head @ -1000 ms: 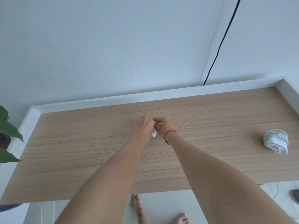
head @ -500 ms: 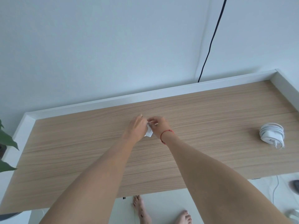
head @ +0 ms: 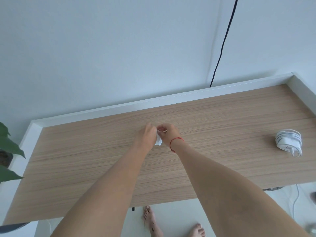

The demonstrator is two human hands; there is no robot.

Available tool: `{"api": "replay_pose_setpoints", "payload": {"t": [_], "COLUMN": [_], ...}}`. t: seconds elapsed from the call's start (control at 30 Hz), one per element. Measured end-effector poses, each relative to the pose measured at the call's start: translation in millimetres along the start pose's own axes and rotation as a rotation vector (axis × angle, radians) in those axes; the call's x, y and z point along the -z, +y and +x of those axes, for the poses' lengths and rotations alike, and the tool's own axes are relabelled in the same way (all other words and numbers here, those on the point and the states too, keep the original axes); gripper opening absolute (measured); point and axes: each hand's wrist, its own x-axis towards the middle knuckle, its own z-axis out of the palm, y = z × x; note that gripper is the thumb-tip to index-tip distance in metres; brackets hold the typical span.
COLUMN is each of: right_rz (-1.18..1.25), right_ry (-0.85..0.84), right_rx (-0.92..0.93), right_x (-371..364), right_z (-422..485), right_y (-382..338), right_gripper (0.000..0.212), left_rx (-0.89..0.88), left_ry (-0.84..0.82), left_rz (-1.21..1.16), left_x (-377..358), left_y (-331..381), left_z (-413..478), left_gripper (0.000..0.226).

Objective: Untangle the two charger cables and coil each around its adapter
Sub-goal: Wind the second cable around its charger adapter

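Adapter point(head: 159, 142): small and white, held above the middle of the desk between the two hands; only its lower corner shows, the rest is hidden behind the palms.
Cable point(head: 159, 131): a short white stretch shows at the top of the gap between the hands; how much of it is wound on the adapter cannot be seen.
Left hand point(head: 147, 136): back of the hand toward the camera, fingers curled in and closed against the adapter's left side.
Right hand point(head: 168, 134): fingers bent, fingertips drawn together and pinching the cable just above the adapter; it touches the left hand there.
Bracelet point(head: 176, 140): a thin red string around the right wrist.
Coiled charger point(head: 288, 140): white, lying flat near the right end of the desk, well apart from the hands, its cable wrapped in loops around its own adapter, the plug end pointing toward the near edge.
Desk point(head: 85, 159): light wood grain top with a raised white rim point(head: 119, 107) along the back and sides.
Black cord point(head: 222, 43): runs down the white wall and goes behind the rim.
Plant point(head: 8, 146): green leaves at the left edge.
Feet point(head: 151, 219): bare, on the pale floor below the near edge of the desk.
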Motion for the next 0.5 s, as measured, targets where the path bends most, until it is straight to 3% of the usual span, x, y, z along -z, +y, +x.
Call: {"api": "replay_pose_setpoints", "payload": {"t": [0.1,0.27,0.5], "right_rz": [-0.011,-0.018,-0.026], "right_ry": [0.003,-0.001,0.018], "right_rx": [0.003,0.018,0.057], "right_x": [0,1,1], "right_z": [-2,-4,-3], "right_y": [-1,2,5], "right_gripper": [0.022,0.022,0.022], "left_rx": [-0.053,-0.023,-0.019], "left_ry": [0.011,-0.073,-0.011], "left_rz": [0.050,-0.122,-0.238], "left_x": [-6,-9,-12], "left_y": [-3,-9,-23], "left_z": [1,4,4], "left_gripper": [0.028,0.024,0.019]}}
